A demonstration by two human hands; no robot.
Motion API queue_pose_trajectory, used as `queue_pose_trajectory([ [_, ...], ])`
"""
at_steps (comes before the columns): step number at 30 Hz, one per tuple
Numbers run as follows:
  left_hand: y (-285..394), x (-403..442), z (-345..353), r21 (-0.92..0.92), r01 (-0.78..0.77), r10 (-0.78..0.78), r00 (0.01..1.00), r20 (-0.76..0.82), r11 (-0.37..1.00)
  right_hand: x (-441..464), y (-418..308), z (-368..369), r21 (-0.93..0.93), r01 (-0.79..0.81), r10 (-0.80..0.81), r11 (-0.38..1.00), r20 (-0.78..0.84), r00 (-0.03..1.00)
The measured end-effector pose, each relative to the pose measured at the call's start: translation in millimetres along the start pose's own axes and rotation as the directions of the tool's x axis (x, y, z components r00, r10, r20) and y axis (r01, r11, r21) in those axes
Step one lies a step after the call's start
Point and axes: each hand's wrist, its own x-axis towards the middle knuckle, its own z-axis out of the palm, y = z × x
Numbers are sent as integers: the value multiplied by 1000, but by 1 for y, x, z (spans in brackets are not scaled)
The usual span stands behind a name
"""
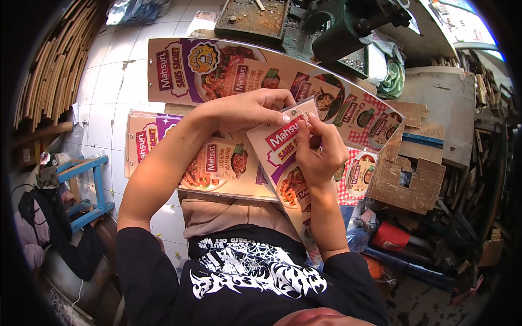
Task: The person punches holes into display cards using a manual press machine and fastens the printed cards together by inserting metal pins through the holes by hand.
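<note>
A long printed sign (286, 156) marked "Mahsuri" lies slanted across my lap, its top end raised between my hands. My left hand (254, 110) grips that end, thumb pressed on the face near a metal eyelet. Close by, my right hand (324, 149) is closed in a pinch at the sign's upper right edge. Whatever sits in that pinch is too small to make out; a thin pale strand may run near the eyelet. Beneath lie a long matching sign (182, 89) at the back and a stack of similar signs (228, 187) nearer my lap.
Behind the signs stands a green metal machine (337, 41) with a dirty tray (253, 22) beside it. Torn cardboard (402, 182) lies at right. A blue frame (89, 174) is at left, and stacked wooden strips (54, 70) stand at far left.
</note>
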Motion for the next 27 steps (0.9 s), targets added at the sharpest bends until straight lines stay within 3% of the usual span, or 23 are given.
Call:
queue_pose_trajectory([
  [8, 0, 0, 0, 23, -11, 11, 1000, -8, 1000, 1, -1, -1, -33, 5, -4, 999, 25, 1000],
  [13, 1, -1, 0, -8, -11, 11, 1000, 3, 1000, 2, 3, -2, 51, -102, 100, 993, 47, 994],
  [27, 6, -1, 2, -13, 13, -13, 1000, 0, 1000, 1, 4, 0, 91, -111, 111, 990, 4, 994],
])
